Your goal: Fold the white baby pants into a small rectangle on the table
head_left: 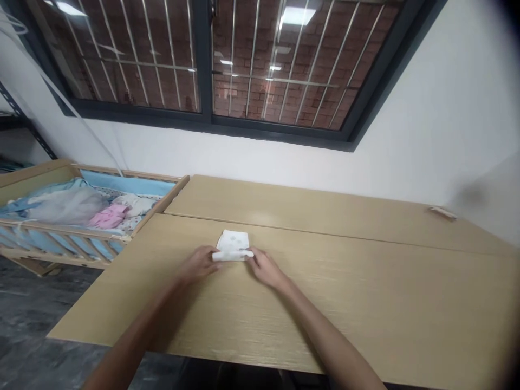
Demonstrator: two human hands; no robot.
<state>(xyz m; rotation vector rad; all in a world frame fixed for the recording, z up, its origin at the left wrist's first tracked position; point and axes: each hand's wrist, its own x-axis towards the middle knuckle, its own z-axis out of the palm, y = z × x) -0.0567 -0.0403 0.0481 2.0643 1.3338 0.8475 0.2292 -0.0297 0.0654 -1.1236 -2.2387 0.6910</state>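
Note:
A small white piece of cloth (233, 239) with a faint grey print lies on the wooden table in front of me. Its near edge is folded or rolled into a thick strip. My left hand (202, 263) is closed on the left end of that strip, fingertips partly hidden by it. At the opposite end, my right hand (264, 266) pinches the strip between thumb and fingers. Whether the piece is a garment or a diaper, I cannot tell.
The pale wooden table (365, 303) has a seam along its far part. A wooden crib (160, 203) with blue lining, a pink cloth (109, 215) and white netting (71, 206) stands to the left. A small pale object (442, 213) lies far right. A barred window (211, 127) is behind.

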